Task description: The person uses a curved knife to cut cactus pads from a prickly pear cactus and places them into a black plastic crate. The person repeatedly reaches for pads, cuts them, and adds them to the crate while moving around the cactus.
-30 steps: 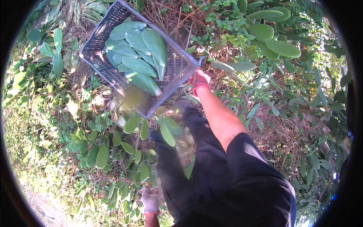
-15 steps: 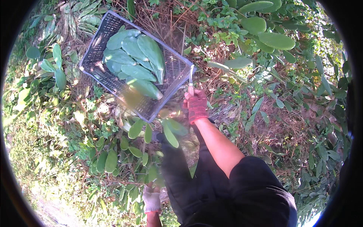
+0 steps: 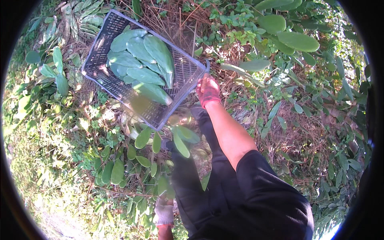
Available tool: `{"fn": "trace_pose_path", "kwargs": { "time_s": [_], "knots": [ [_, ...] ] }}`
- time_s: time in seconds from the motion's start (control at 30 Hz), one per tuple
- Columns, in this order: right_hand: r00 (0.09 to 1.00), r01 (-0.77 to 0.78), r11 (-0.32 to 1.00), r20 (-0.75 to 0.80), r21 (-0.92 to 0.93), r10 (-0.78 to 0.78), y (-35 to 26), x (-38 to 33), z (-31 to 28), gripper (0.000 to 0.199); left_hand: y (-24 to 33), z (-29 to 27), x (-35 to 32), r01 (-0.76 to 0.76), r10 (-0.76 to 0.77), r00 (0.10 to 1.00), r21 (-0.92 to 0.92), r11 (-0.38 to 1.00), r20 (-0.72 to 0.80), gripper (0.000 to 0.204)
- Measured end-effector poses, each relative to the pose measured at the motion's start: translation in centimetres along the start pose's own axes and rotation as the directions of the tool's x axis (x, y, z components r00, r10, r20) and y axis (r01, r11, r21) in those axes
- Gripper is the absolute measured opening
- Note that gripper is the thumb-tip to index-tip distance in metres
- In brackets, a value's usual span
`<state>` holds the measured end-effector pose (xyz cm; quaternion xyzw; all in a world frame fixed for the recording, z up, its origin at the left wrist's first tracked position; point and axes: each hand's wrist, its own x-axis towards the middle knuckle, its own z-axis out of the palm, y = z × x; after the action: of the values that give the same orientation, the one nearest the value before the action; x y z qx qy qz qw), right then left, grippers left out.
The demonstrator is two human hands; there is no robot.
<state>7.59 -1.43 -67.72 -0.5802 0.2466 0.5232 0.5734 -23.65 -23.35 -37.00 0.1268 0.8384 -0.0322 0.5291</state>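
Observation:
My right hand [image 3: 208, 91], in a red glove, is closed around the handle of a small knife. Its curved blade [image 3: 207, 66] points away from me, beside the right corner of a dark plastic crate [image 3: 187, 93]. From this view I cannot tell whether the hand touches the rim. Several green cactus pads [image 3: 150, 70] lie piled inside the crate. Low in the picture, my left hand [image 3: 164, 213], in a pale glove, seems closed beside my leg, just below a blurred green pad [image 3: 163, 186]. What it holds, if anything, is hidden.
Cactus plants with flat pads [image 3: 298, 41] grow at the upper right, and more pads [image 3: 117, 171] stand left of my legs. Dry stalks and leafy weeds cover the ground. Wilted pads [image 3: 90, 28] lie beyond the crate. My dark-trousered legs [image 3: 188, 176] are below it.
My right hand has moved away from me, up to the crate's right corner, and the knife blade has turned. My right leg has shifted forward. The left hand has hardly moved.

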Motion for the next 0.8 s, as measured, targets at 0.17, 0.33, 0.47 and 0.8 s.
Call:
{"fn": "trace_pose_path", "kwargs": {
  "time_s": [0.17, 0.33, 0.47, 0.8],
  "knots": [
    [1.0, 0.018, 1.0, -0.02, 0.001, -0.018, 0.4, 0.0, -0.4, 0.011, 0.5, -0.5, 0.2, 0.002, -0.002, 1.0, 0.031, 1.0, -0.009, 0.046],
    [0.997, -0.06, 0.997, -0.042, 0.042, 0.062, 2.1, -5.9, -4.8, 0.02, 1.9, -0.5, -0.6, 0.013, -0.013, 1.0, 0.027, 1.0, -0.005, 0.049],
    [0.97, -0.091, 0.939, -0.241, -0.331, 0.009, 4.2, -12.1, -9.4, 0.025, 3.1, -1.0, -2.9, -0.06, 0.061, 0.998, 0.086, 0.994, -0.006, 0.051],
    [0.893, 0.266, 0.195, 0.165, -0.944, -0.418, -2.6, -1.4, -2.9, 0.022, 0.5, -2.3, -2.1, -0.101, 0.101, 0.993, 0.008, 0.995, -0.062, 0.043]
  ]
}}
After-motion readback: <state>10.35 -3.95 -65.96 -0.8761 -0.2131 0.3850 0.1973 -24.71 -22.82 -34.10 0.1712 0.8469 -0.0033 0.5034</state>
